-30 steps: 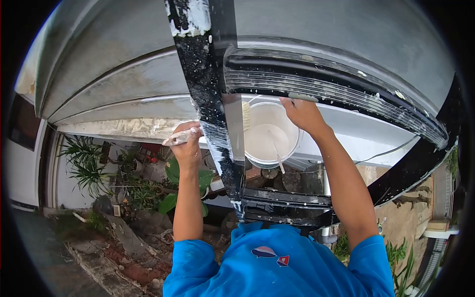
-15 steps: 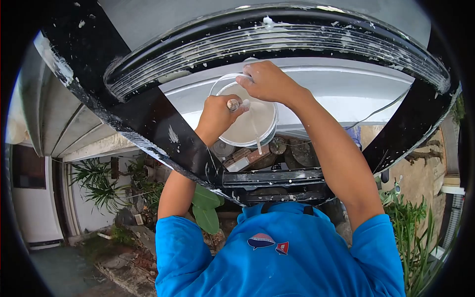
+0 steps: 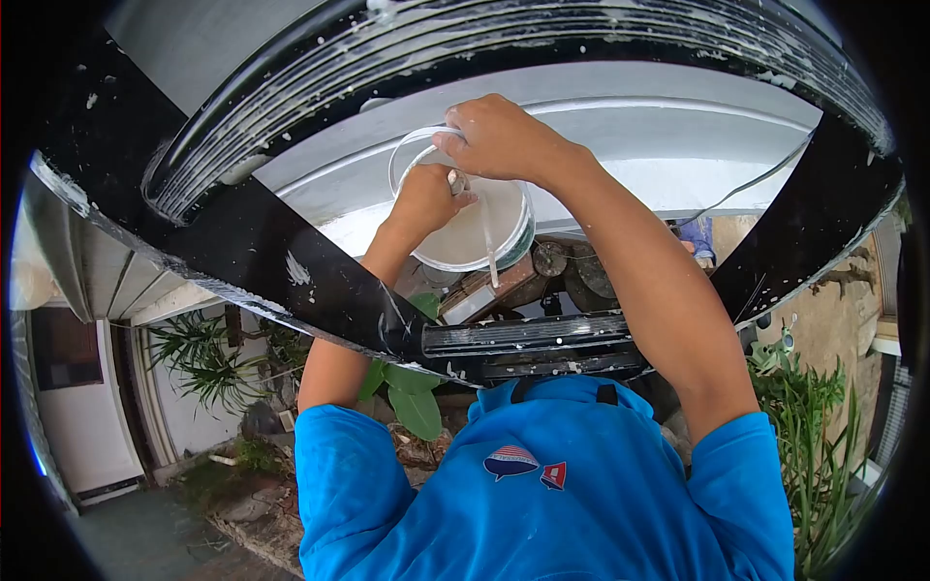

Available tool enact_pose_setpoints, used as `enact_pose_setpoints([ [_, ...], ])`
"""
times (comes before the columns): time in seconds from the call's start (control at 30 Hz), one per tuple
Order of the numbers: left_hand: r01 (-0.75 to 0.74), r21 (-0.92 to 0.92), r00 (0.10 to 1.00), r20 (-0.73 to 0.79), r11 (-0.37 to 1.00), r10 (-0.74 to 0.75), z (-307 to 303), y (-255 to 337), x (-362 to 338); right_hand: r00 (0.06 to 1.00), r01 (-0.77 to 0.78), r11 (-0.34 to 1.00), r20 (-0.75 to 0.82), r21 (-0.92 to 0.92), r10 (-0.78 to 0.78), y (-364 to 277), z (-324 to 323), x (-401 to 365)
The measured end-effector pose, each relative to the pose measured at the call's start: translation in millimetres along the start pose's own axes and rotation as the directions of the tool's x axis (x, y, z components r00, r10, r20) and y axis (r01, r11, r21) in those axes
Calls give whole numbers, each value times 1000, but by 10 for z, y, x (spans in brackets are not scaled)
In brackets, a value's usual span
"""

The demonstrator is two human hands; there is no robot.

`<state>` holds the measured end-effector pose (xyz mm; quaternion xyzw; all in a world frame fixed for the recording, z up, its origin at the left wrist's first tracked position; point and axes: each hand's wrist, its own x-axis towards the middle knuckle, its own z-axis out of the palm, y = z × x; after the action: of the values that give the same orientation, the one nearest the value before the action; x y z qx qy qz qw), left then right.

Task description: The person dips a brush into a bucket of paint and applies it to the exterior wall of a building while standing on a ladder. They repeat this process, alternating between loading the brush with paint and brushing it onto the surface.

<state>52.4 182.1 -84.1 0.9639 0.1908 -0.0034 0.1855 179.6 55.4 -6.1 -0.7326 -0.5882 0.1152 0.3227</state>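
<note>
A white bucket (image 3: 529, 218) of off-white paint (image 3: 465, 235) hangs within the ladder frame. My right hand (image 3: 499, 137) is closed on the bucket's white bail handle (image 3: 395, 160), at its far rim. Over the paint, my left hand (image 3: 426, 201) is wrapped round a paint-smeared handle (image 3: 456, 181), its rounded end poking out above the fist. The lower part of that tool is hidden by the hand. A narrow pale strip (image 3: 490, 242) runs from beside my left fingers across the paint and over the near rim.
A black, paint-spattered ladder frames the work, with a ribbed upper rung (image 3: 465, 73) and a lower rung (image 3: 528, 334) close to my chest. Beyond is a grey-white ledge (image 3: 668, 131) with a cable (image 3: 751, 184). Below lie plants (image 3: 412, 397), logs and a door (image 3: 82, 407).
Both hands and the bucket have shifted slightly left and up in view. The ladder's upper rung looks nearer and higher. Both grips stay closed.
</note>
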Motion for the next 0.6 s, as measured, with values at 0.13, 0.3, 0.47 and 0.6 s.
enact_pose_setpoints([
  [0.13, 2, 32, 1000, 13, 999, -2, 103, -121, 61, 1000, -6, 1000, 0, -1, 6, 5, 6, 8],
  [0.3, 92, 13, 994, 54, 996, -93, 132, -136, 70, 999, -30, 1000, 36, -11, 30, -9, -23, 14],
  [0.47, 189, -113, 982, 9, 975, -189, -212, 32, -79, 1000, -16, 999, -1, -28, 16, 24, -1, 30],
  [0.6, 120, -364, 981, -101, 924, -167, -351, 56, -306, 999, 13, 999, -38, -38, -15, 79, 57, 53],
])
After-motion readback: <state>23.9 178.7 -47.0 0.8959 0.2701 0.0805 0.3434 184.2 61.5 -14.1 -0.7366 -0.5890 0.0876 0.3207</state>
